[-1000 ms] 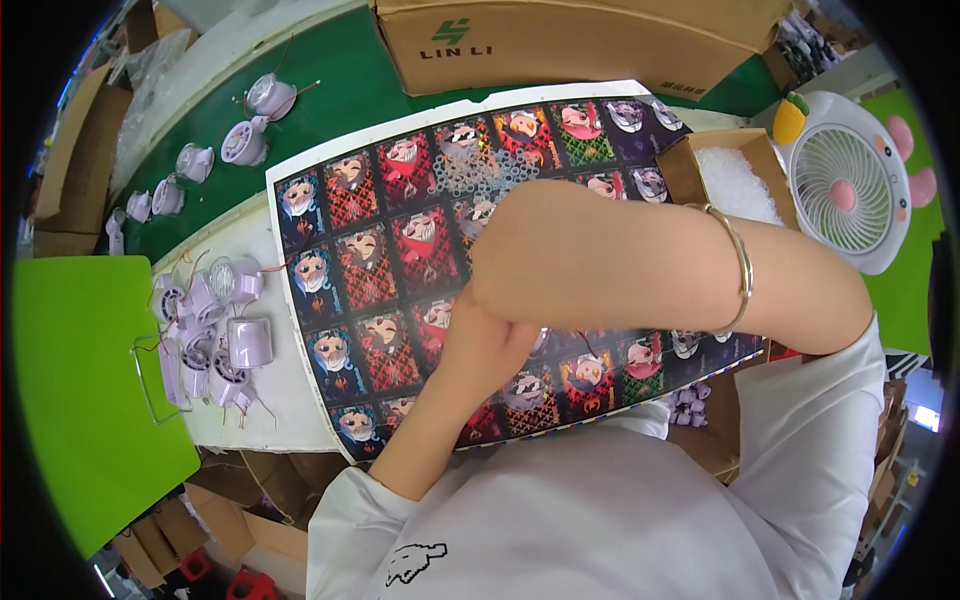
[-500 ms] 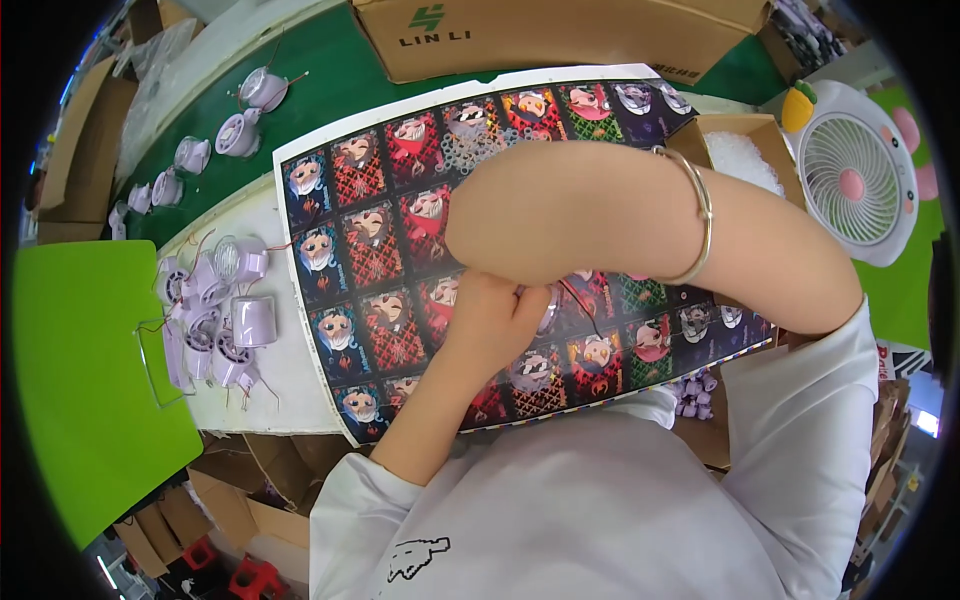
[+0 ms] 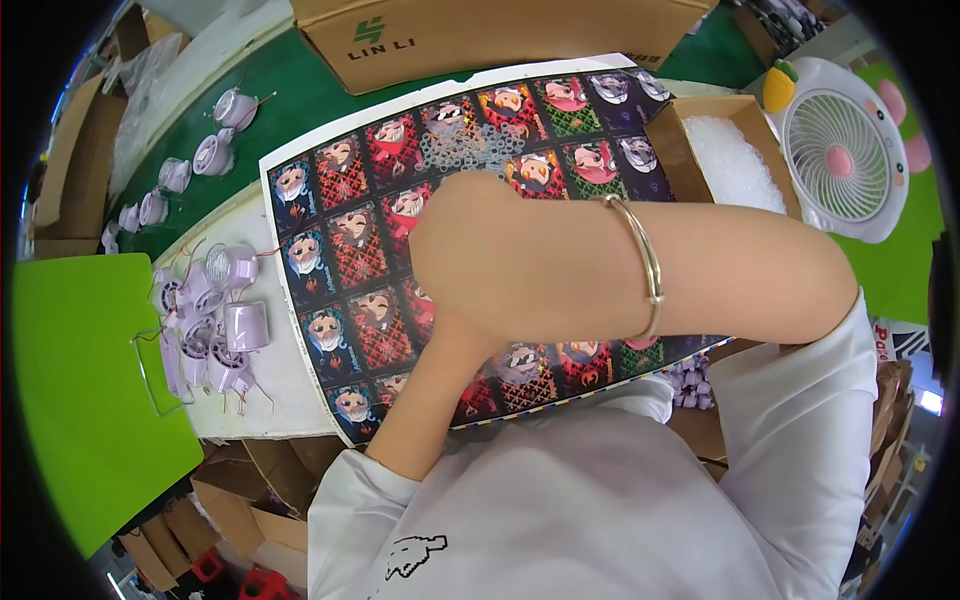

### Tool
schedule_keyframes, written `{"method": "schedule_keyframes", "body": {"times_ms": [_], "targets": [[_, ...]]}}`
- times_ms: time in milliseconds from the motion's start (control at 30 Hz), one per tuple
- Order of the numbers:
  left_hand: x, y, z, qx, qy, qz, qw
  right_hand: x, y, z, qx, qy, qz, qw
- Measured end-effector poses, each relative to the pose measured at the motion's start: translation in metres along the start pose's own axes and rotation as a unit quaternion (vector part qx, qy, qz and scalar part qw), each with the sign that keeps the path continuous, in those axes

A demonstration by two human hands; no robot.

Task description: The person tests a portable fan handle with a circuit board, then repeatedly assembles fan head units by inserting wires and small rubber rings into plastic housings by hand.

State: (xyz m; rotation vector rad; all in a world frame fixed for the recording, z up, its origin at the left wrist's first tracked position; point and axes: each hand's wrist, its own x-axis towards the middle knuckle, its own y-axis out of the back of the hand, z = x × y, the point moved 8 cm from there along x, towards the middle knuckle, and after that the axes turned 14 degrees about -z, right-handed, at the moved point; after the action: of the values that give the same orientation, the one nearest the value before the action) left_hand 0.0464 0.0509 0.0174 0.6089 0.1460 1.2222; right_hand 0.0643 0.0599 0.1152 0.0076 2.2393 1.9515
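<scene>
Vs. half a sec ago, R hand [image 3: 465, 255] is sitting further L over the illustrated sheet [image 3: 355, 235], and R forearm is now leaving a couple of second-row pics on the R uncovered. The lilac piece w/ thin wires that was peeking out betw. the hands is no longer showing. R hand is bending down over L hand [image 3: 462, 338], hiding most of it; fingers aren't showing on either, so I can't tell if they're gripping or what they're holding. Sheet is lying on the desk [image 3: 290, 385] right under both; clear rings [image 3: 465, 148] are lying in a loose patch on it, just beyond R hand.

Containers: open cardboard box [image 3: 672, 150] on the R is holding a heap of small translucent pcs [image 3: 735, 170], w/ a white desk fan [image 3: 840, 160] standing beside it. Lower box [image 3: 700, 435] near the person's lap is holding lilac parts [image 3: 690, 382]. Big carton [image 3: 500, 40] is standing at the back; can't see inside. Wired lilac housings [image 3: 247, 325] are lying heaped L of the sheet.
</scene>
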Motion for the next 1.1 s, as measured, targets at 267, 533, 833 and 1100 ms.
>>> {"method": "schedule_keyframes", "body": {"times_ms": [267, 533, 833, 1100], "targets": [[0.003, 0.010, 0.007, -0.021, -0.016, 0.024, 0.999, 0.005, -0.001, 0.021, -0.007, -0.042, -0.148, 0.988], [0.005, 0.010, -0.005, -0.078, 0.059, -0.015, 0.995, -0.008, 0.019, 0.035, 0.057, -0.090, -0.102, 0.989], [0.002, 0.002, -0.001, -0.092, 0.055, -0.059, 0.993, -0.118, -0.031, 0.028, 0.216, -0.413, 0.162, 0.870], [-0.029, 0.003, -0.032, -0.378, 0.190, 0.053, 0.905, -0.129, -0.076, 0.019, 0.248, -0.413, 0.265, 0.835]]}}
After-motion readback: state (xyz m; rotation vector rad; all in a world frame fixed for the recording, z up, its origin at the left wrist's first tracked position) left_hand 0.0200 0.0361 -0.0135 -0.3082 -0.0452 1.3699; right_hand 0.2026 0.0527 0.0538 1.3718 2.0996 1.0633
